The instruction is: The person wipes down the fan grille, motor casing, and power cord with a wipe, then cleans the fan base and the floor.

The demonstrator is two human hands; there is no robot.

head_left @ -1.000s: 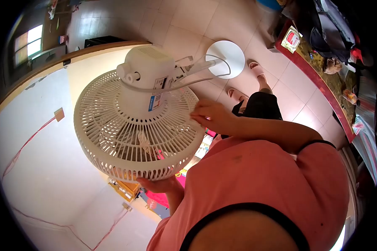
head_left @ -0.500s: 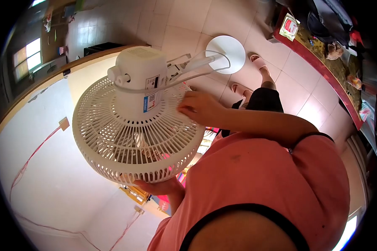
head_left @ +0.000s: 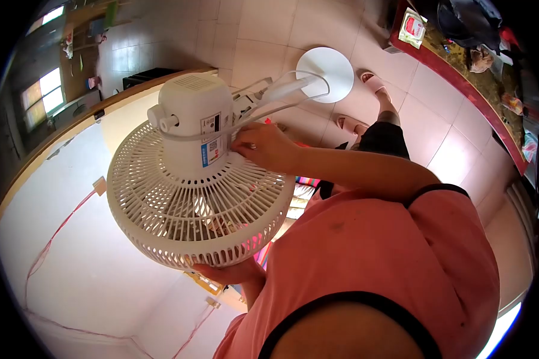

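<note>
A white electric fan point(head_left: 191, 131) is held up in front of me, its rear grille and motor housing facing the camera. My left hand point(head_left: 230, 274) cups the lower rim of the fan's guard, with some fingers hidden behind it. My right hand point(head_left: 266, 146) is at the side of the motor housing, just past the label point(head_left: 211, 140). Its fingers are bent and closed against the fan, and what lies under the fingertips cannot be made out. A power cord point(head_left: 287, 107) loops around the housing and over the pole point(head_left: 290, 88), which runs to a round white base point(head_left: 326, 75).
A table with a red edge point(head_left: 443, 75) stands at the upper right, with a packet point(head_left: 412, 29) and bags on it. My feet in pink sandals point(head_left: 374, 82) stand on the tiled floor. A low wall with a wooden ledge point(head_left: 120, 90) runs along the left.
My right hand has moved left from the grille to the side of the motor housing. The fan has tilted slightly in view. My left hand stays under the guard.
</note>
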